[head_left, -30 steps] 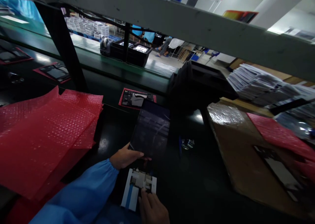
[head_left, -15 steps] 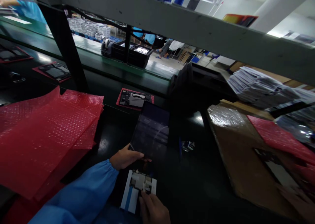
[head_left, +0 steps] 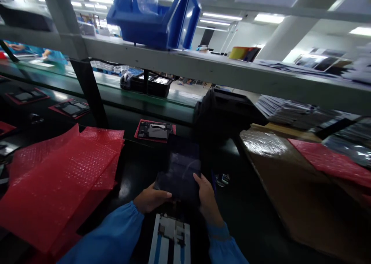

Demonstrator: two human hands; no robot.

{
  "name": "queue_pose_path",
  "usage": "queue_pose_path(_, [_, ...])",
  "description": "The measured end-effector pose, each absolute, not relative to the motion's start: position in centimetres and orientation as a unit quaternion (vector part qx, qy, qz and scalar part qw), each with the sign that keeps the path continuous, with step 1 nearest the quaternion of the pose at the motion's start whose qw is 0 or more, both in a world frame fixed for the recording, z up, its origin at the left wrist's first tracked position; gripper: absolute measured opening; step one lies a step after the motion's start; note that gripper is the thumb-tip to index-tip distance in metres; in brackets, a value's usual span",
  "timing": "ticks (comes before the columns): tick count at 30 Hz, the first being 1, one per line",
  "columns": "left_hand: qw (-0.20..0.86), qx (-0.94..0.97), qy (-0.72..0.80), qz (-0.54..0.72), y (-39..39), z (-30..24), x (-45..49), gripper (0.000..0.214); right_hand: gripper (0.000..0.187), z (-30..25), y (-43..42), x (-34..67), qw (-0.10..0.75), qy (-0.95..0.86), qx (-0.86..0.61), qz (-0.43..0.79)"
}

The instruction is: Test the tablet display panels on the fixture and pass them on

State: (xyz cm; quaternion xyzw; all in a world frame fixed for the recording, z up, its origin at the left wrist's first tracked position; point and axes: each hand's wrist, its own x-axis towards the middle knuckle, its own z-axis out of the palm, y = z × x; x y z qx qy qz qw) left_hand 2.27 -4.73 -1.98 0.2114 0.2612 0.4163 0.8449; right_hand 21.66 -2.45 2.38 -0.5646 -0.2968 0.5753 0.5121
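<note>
A dark, glossy tablet screen (head_left: 182,169) is held up between my two hands. My left hand (head_left: 152,198) grips its lower left edge, thumb on the glass. On its right edge, my right hand (head_left: 208,198) has its thumb on the front and the fingers behind, hidden. Just below the screen lies an opened tablet body (head_left: 171,241), with white sides, blue strips and bare inner parts. A thin flex cable seems to run between screen and body, too dim to be certain. Beyond the screen, another tablet part (head_left: 156,130) rests on red bubble wrap.
Red bubble-wrap sheets (head_left: 63,171) pile up at left. A small shiny metal object (head_left: 222,179) lies right of my right hand. Black bins (head_left: 226,107) stand behind, beside a brown board (head_left: 278,179). Overhead runs a shelf (head_left: 203,65) carrying a blue bin (head_left: 153,20).
My right hand has left the opened tablet body and taken hold of the screen's right edge. My left hand keeps its grip. The view has tilted up, showing more of the shelf.
</note>
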Motion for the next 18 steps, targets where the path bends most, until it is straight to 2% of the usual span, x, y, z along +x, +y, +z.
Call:
queue_pose_path(3, [0.845,0.234,0.235,0.420,-4.1,-1.5,1.3,0.062,0.057,2.6,-1.9,21.6,0.547,-0.274,-0.552,0.567])
queue_pose_path(5, [0.838,0.241,0.241,0.426,-3.0,-0.7,0.7,0.058,0.055,2.6,-1.7,21.8,0.563,-0.282,-0.553,0.545])
queue_pose_path(9, [0.776,0.219,0.380,0.453,0.6,0.9,1.4,0.038,0.051,2.1,-1.4,21.9,0.585,-0.303,-0.547,0.516])
queue_pose_path(12, [0.673,0.206,0.530,0.473,2.7,0.9,3.3,0.041,0.052,1.4,-1.7,21.9,0.590,-0.313,-0.535,0.517])
queue_pose_path(14, [0.624,0.198,0.579,0.486,3.1,0.3,4.5,0.046,0.057,0.8,-2.0,22.1,0.590,-0.343,-0.531,0.503])
queue_pose_path(18, [0.635,0.201,0.580,0.469,2.3,-1.4,5.2,0.043,0.057,-0.4,-2.4,22.6,0.556,-0.453,-0.567,0.406])
